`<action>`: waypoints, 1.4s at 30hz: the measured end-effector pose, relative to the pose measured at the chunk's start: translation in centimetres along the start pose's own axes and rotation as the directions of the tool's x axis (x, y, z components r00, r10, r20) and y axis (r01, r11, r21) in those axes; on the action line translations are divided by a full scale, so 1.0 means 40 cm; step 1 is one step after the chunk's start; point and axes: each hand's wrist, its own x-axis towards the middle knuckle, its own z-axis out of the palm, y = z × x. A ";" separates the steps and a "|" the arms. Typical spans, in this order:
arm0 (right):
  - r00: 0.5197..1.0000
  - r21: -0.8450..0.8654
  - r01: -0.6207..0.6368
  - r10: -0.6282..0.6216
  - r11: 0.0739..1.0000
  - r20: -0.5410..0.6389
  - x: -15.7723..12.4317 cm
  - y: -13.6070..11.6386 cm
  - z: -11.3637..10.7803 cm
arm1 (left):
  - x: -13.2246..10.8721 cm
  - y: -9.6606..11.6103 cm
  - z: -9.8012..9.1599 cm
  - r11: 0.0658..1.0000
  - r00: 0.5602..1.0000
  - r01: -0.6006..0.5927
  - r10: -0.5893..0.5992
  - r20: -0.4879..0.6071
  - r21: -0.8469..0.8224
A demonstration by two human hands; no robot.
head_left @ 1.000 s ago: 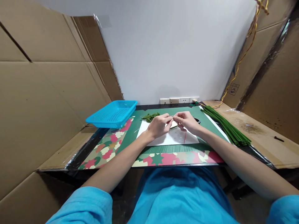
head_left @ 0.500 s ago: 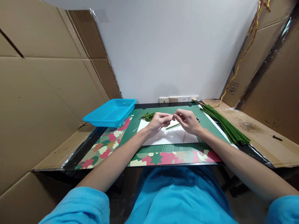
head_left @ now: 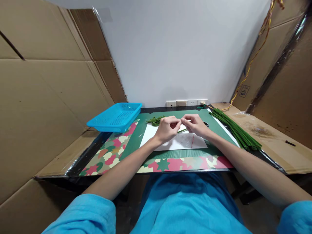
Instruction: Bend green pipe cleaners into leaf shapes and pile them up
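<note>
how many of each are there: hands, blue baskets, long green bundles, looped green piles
Hands (left hand, right hand): 2
Blue basket: 1
Long green bundle: 1
Looped green pile: 1
Total: 5

A person's left hand (head_left: 168, 129) and right hand (head_left: 195, 124) pinch close together near a thin green strip (head_left: 181, 131), above a white sheet (head_left: 175, 144), anything between them too small to tell; a blue basket (head_left: 116, 117) sits left, a green bundle (head_left: 236, 130) right.
</note>
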 end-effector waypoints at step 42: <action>0.992 -0.309 0.127 -0.127 0.943 0.019 -0.002 0.019 -0.030 | 0.016 -0.040 0.020 0.534 0.816 0.564 -0.477 0.327 -0.630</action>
